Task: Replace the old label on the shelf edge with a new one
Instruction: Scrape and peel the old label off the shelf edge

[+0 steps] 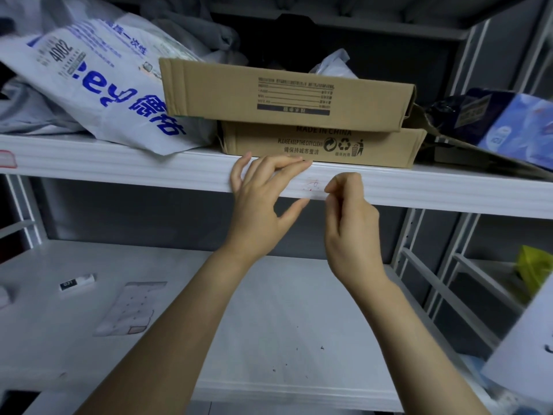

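Label [311, 184] on the shelf edge [119, 172] is being peeled, seemingly: right hand [353, 223] pinching at its 3 o'clock end, left hand [263, 202] bracing open-fingered at 9 o'clock; a steady pull comes next.

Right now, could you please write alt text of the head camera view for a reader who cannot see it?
Two bare hands work at the front edge of a white metal shelf: the left hand rests spread fingers on it, and the right hand pinches beside faint red marks. Above sit two stacked brown cardboard boxes and a white plastic mailer bag with blue print.
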